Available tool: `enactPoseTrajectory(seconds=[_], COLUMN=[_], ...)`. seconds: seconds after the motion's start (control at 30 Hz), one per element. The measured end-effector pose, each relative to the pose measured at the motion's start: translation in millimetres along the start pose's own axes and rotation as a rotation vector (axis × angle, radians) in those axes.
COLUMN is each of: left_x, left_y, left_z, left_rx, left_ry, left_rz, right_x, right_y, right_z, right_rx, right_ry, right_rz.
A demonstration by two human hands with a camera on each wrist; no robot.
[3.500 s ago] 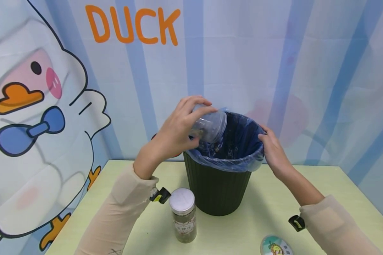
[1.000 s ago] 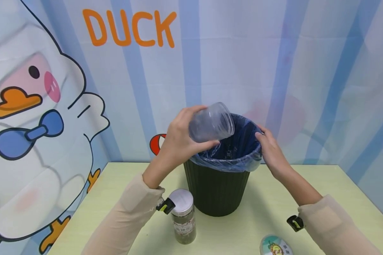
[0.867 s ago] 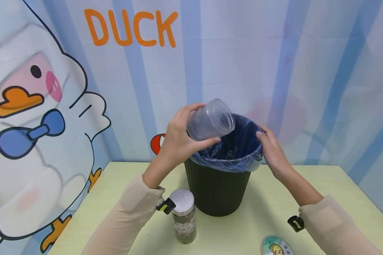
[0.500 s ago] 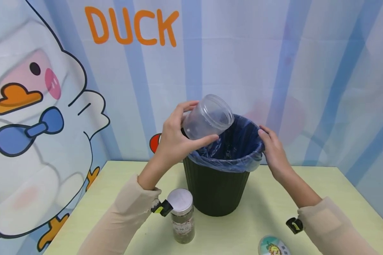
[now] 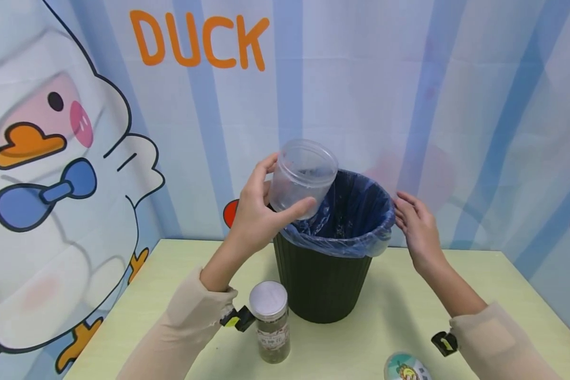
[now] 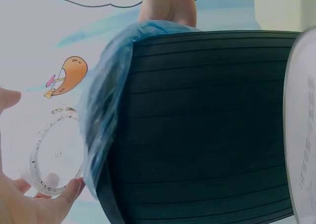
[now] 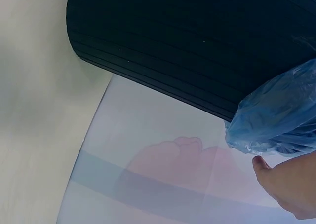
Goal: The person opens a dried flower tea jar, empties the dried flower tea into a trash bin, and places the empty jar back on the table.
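Observation:
My left hand (image 5: 255, 216) grips a clear plastic jar (image 5: 294, 186) over the left side of a black trash bin (image 5: 323, 287). The jar leans slightly, its mouth upward and toward the bin. In the left wrist view, dark specks cling around the round base of the jar (image 6: 34, 160). A blue trash bag (image 5: 356, 247) lines the bin and folds over its rim. Beside the rim on the right is my right hand (image 5: 421, 232), fingers loosely bent and holding nothing. In the right wrist view its thumb is close to the bag (image 7: 276, 120); contact is unclear.
A second jar (image 5: 272, 338), silver-lidded and labelled, stands upright in front of the bin on the pale table (image 5: 461, 285). A round green-and-white lid with a cartoon (image 5: 406, 368) lies at the front edge of view. Behind hangs a printed duck curtain (image 5: 351, 79).
The left hand has turned the jar from tipped into the bin to nearly upright, shifting left. The right hand has let go of the rim and moved slightly right.

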State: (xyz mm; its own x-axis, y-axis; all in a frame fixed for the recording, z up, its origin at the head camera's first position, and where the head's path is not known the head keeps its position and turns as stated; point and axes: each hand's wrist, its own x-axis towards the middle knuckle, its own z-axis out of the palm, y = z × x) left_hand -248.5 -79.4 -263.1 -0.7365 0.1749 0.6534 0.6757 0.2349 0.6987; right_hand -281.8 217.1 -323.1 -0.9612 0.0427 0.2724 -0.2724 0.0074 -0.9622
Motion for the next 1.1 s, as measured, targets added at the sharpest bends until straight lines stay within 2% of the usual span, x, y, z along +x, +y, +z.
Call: enactPoseTrajectory(seconds=[0.13, 0.27, 0.4, 0.8, 1.1], left_x=[-6.1, -12.9, -20.2, -46.0, -65.9], left_y=[3.1, 8.7, 12.5, 19.9, 19.3], left_z=[-1.7, -2.3, -3.0, -1.2, 3.5], left_rx=[-0.068, -0.132, -0.154, -0.229, -0.261], left_ry=[-0.024, -0.047, -0.062, -0.078, -0.109], left_rz=[0.007, -0.004, -0.004, 0.036, 0.025], right_x=[-2.9, -7.2, -13.2, -30.8, -46.0], right_y=[4, 7, 10, 15, 19], right_z=[-4, -6, -9, -15, -18], right_rx=[0.041, 0.095, 0.132, 0.054, 0.05], right_ry=[0.008, 0.063, 0.089, 0.033, -0.01], right_rz=[-0.031, -0.052, -0.061, -0.073, -0.096])
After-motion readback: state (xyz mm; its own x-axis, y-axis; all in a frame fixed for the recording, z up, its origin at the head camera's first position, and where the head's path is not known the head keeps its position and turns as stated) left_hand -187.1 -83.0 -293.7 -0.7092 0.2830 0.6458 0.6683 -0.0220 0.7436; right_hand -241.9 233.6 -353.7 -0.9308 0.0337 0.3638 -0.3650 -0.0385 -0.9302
